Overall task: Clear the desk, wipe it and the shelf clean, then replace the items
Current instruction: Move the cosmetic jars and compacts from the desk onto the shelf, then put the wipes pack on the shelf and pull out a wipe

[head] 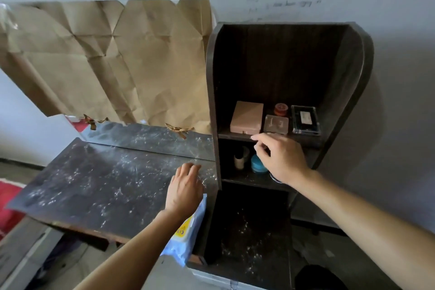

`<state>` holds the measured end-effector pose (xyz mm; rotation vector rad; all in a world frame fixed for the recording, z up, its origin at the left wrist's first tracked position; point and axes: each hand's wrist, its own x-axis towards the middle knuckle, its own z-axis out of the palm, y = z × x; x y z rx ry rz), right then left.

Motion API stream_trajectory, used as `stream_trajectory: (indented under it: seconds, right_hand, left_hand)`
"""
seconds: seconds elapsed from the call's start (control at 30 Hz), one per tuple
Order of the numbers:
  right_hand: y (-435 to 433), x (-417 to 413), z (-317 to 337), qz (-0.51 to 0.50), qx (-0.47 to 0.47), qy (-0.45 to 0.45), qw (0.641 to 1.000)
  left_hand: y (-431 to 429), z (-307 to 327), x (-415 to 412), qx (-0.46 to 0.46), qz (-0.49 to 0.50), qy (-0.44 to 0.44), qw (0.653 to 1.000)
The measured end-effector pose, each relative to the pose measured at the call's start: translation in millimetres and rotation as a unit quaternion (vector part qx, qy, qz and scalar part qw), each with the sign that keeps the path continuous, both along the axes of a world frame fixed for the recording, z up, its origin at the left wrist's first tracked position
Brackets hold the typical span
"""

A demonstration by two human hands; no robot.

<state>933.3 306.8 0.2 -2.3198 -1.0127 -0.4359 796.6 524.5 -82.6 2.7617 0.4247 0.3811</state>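
The dark desk top (94,183) is bare and speckled with white dust. My left hand (184,187) lies flat on its right end, fingers together, holding nothing; a blue wet-wipe pack (186,235) sits under my wrist at the desk's front edge. To the right stands the dark shelf unit (213,82). My right hand (280,160) reaches to the front edge of its upper shelf, thumb and forefinger pinched; I cannot tell whether they grip anything. On that shelf are a pink box (247,117), a small silver case (275,124), a red round tin (281,109) and a black clear-lidded case (305,119).
The lower shelf holds a small cream bottle (239,160) and a blue round jar (258,164). The dusty bottom compartment (249,231) is dark. Crumpled brown paper (106,59) covers the mirror behind the desk. Red fabric (8,209) lies at the left.
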Motion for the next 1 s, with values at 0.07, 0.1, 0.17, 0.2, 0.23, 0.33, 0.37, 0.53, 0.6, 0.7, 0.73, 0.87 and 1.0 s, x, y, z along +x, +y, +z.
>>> stream_trajectory:
  seconds: [0.07,0.1,0.17,0.2,0.23,0.33,0.37,0.53,0.6,0.7,0.73,0.87,1.0]
  right_hand:
    - [17,-18,-26,0.028,-0.023,0.045,0.998]
    - [26,-25,-42,0.04,-0.051,0.073,0.995]
    - [45,-34,-73,0.059,-0.116,0.134,0.982]
    - [53,-38,-86,0.06,-0.146,0.16,0.975]
    - [64,-42,-101,0.059,-0.176,0.184,0.965]
    - [100,-51,-136,0.055,-0.244,0.243,0.937]
    - [112,-53,-146,0.053,-0.264,0.258,0.928]
    - [170,-48,-185,0.045,-0.311,0.316,0.895]
    - [185,-46,-199,0.036,-0.332,0.348,0.876]
    - [195,-42,-213,0.002,-0.311,0.402,0.861]
    - [196,-42,-216,-0.013,-0.298,0.411,0.861]
    - [195,-42,-216,-0.052,-0.303,0.413,0.857]
    - [188,-52,-210,-0.059,-0.235,0.445,0.862]
  left_hand:
    - [18,-21,-23,-0.021,0.054,0.081,0.995]
    - [27,-30,-33,-0.03,0.08,0.133,0.987]
    - [40,-47,-51,-0.053,0.122,0.213,0.968]
    - [44,-54,-59,-0.061,0.134,0.241,0.959]
    - [49,-62,-67,-0.072,0.143,0.264,0.951]
    - [60,-86,-87,-0.1,0.148,0.303,0.936]
    - [61,-93,-91,-0.109,0.145,0.313,0.932]
    - [61,-115,-95,-0.146,0.104,0.341,0.923]
    - [61,-121,-94,-0.134,0.086,0.338,0.928]
    - [67,-129,-92,-0.116,0.067,0.324,0.937]
    - [70,-131,-92,-0.114,0.058,0.321,0.938]
    - [82,-139,-93,-0.113,0.016,0.298,0.948]
    - [91,-140,-98,-0.13,-0.024,0.281,0.951]
